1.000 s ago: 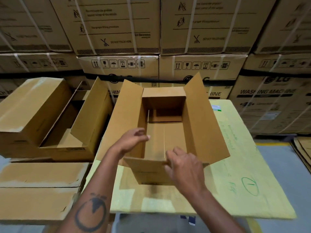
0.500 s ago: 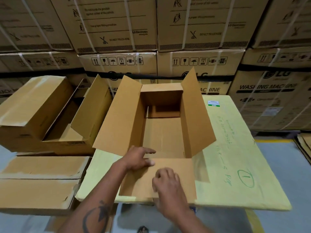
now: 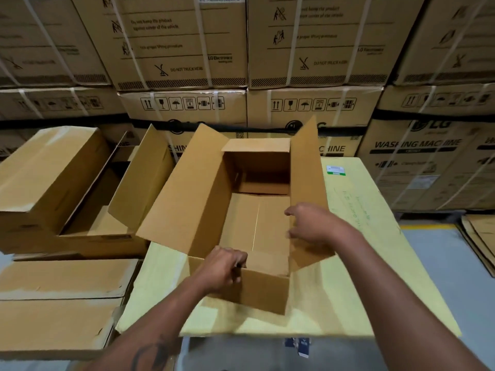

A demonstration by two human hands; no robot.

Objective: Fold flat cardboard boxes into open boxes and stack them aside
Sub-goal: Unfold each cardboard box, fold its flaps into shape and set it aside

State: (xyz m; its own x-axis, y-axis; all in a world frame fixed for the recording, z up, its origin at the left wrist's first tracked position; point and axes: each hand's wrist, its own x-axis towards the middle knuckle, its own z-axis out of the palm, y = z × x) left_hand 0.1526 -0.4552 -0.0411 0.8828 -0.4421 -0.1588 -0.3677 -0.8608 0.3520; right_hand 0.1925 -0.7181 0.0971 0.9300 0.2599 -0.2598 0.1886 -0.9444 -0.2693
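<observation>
An open brown cardboard box (image 3: 257, 226) stands upright on a yellow-covered table (image 3: 356, 298), its long side flaps spread outward. My left hand (image 3: 223, 266) grips the near left corner of the box rim, fingers curled over the near flap. My right hand (image 3: 310, 223) holds the inner edge of the right long flap, thumb and fingers on either side of it. The far short flap stands up at the back. The box floor shows a centre seam.
Folded boxes (image 3: 80, 188) are stacked to the left, one open with a raised flap. Flat cardboard (image 3: 61, 298) lies below them at the near left. Strapped washing-machine cartons (image 3: 308, 62) form a wall behind. More flat sheets (image 3: 479, 236) lean at the right on the grey floor.
The near flap, pressed down outward before, now hangs at the front. My left hand moved onto the near left corner. My right hand rose from the near flap to the right long flap.
</observation>
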